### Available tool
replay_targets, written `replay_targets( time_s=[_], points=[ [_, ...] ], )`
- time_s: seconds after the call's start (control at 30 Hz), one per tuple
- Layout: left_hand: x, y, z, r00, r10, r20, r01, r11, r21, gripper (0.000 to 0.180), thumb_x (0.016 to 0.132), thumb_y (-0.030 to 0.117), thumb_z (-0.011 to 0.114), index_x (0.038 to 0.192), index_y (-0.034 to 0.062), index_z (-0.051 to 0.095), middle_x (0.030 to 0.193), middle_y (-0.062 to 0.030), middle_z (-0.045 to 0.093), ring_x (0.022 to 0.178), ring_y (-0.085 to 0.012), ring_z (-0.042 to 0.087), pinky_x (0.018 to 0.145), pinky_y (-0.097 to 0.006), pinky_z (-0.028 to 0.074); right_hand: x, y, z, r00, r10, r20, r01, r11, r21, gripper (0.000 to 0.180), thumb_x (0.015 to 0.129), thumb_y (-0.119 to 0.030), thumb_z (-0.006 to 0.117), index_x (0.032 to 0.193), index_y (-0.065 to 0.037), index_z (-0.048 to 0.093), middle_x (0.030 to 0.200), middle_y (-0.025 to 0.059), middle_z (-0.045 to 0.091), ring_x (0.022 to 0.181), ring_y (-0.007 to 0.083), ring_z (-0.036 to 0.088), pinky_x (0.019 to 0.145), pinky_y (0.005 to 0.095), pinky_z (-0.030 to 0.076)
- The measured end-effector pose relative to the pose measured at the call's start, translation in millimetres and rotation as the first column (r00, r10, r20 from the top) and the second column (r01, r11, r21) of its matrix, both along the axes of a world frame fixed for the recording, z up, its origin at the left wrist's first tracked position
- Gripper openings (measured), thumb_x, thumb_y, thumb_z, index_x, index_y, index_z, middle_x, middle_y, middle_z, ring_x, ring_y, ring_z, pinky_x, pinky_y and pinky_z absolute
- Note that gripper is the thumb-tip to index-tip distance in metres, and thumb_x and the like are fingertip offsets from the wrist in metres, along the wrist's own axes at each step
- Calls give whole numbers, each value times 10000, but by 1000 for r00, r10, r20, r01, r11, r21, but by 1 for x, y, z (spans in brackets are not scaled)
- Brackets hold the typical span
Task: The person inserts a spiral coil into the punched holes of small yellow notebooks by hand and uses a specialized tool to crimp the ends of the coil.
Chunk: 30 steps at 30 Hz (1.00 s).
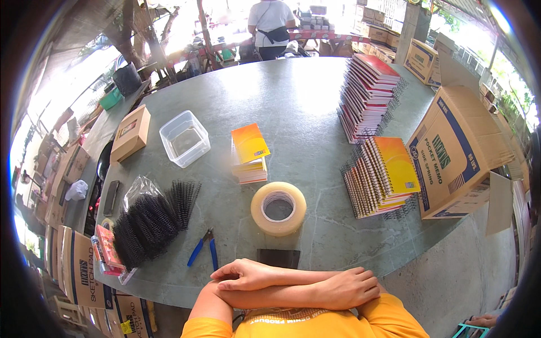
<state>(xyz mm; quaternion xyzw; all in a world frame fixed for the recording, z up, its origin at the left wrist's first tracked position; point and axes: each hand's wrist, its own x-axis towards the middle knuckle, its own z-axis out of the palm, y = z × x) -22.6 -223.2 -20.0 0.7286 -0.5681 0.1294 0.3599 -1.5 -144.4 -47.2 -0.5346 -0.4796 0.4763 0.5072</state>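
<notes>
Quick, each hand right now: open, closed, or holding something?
Left hand: open, laid over the right arm, holding no object.
Right hand: open, loosely curved over the left arm, holding no object.

Strong daylight comes in from the open far end and sides, and we see the background bleach to white around the distant person [271,23]. Broad glare whitens the far part of the bench [307,135], while its near part is evenly lit, and the pliers [195,252] look crisp. We notice a hazy smudge beside the yellow notebooks [251,170]. Straight edges bow toward the dark, blue-fringed rim.
</notes>
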Motion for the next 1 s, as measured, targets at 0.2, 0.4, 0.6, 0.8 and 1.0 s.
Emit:
replay_targets(
  time_s=[0.2, 0.4, 0.6, 0.8, 1.0],
  points=[
    [5, -7, 7, 992, -67, -108, 58, 995, -86, 181, 796, 160, 550, 933, 43, 534, 826, -67, 508, 798, -226, 527, 718, -337, 436, 6, 12, -9, 991, 102, -90, -110, 989, -96, 510, 865, -359, 600, 1183, 38, 566, 1089, 112, 646, 990, 230, 610, 875, 292, 455],
    [5, -7, 11, 987, -103, -122, 99, 994, -40, 154, 830, 171, 543, 909, 38, 535, 825, -73, 516, 809, -231, 531, 724, -343, 443, 1, 18, -19, 948, 144, -283, -176, 980, -91, 503, 864, -360, 601, 1185, 26, 564, 1031, 73, 656, 927, 174, 615, 822, 256, 465],
    [5, -11, 14, 987, -117, -111, 114, 993, -33, 146, 817, 180, 555, 850, 46, 507, 829, -76, 516, 808, -233, 532, 722, -340, 445, 0, 15, -17, 967, 123, -221, -143, 987, -78, 484, 876, -357, 582, 1177, 21, 565, 1012, 80, 658, 909, 171, 621, 805, 256, 472],
    [5, -2, 21, 991, -120, -50, 121, 992, 19, 157, 787, 172, 546, 879, 45, 527, 849, -67, 518, 838, -212, 522, 754, -320, 436, -3, 19, -17, 979, 117, -167, -128, 990, -57, 465, 888, -354, 562, 1169, 17, 566, 994, 86, 659, 891, 168, 626, 789, 255, 478],
    [7, 13, 24, 992, -111, -57, 117, 986, 116, 199, 778, 158, 546, 945, 51, 544, 877, -60, 525, 849, -206, 519, 760, -309, 429, -5, 20, -21, 979, 112, -169, -122, 991, -49, 448, 900, -350, 543, 1161, 13, 567, 976, 93, 661, 873, 165, 632, 772, 254, 485]
  ],
)
